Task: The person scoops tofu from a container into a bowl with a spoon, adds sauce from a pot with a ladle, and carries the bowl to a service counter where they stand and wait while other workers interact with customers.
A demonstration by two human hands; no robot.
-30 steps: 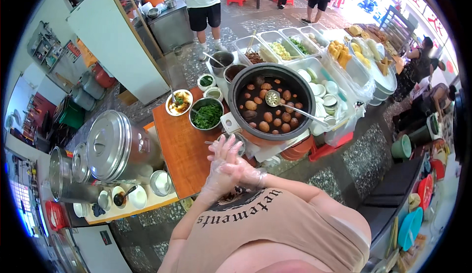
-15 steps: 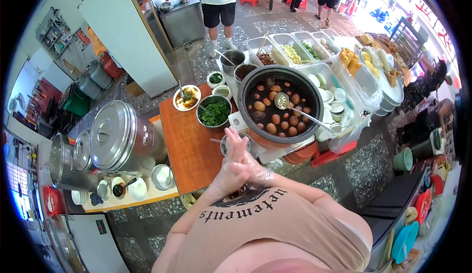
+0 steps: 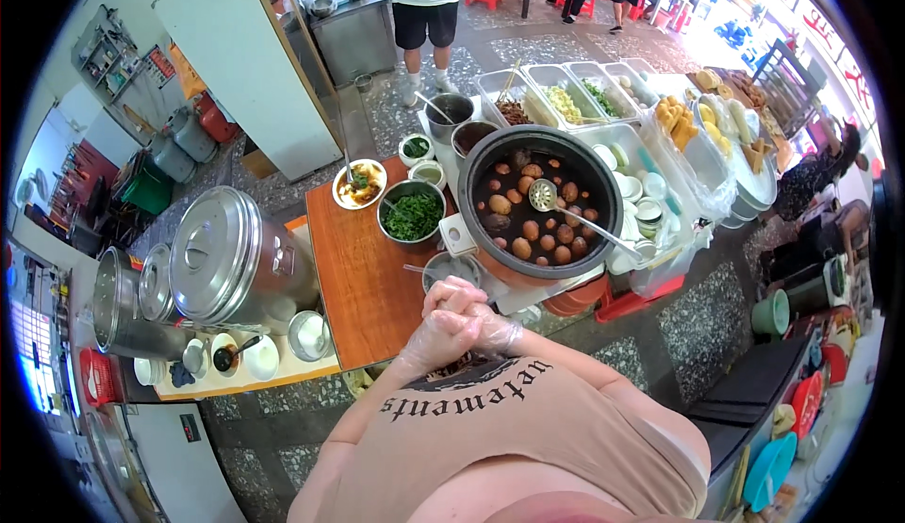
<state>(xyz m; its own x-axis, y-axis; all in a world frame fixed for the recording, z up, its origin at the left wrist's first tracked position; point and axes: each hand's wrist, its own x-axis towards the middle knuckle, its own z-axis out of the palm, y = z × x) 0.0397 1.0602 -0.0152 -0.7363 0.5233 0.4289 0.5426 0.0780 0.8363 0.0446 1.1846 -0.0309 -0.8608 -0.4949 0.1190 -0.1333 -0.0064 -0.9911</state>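
Note:
My left hand (image 3: 436,336) and my right hand (image 3: 476,316) wear thin clear plastic gloves and are clasped together in front of my chest, holding nothing else. They hover over the near edge of a wooden board (image 3: 356,269). Just beyond them sits a small steel bowl (image 3: 447,267) with a utensil in it. Behind that stands a big black pot (image 3: 539,204) of dark broth with brown eggs and a metal ladle (image 3: 547,198) resting in it. A steel bowl of chopped greens (image 3: 412,212) sits on the board.
Large lidded steel pots (image 3: 217,254) stand at the left, with small white cups (image 3: 259,358) on a tray in front. Trays of food (image 3: 566,99) and stacked bowls (image 3: 641,207) lie beyond the pot. A person (image 3: 424,5) stands at the far counter. Stone floor lies to the right.
My clasped hands have drawn slightly closer to my chest and fingers have interlocked more tightly. The view has tilted a little, shifting the table downward in the picture.

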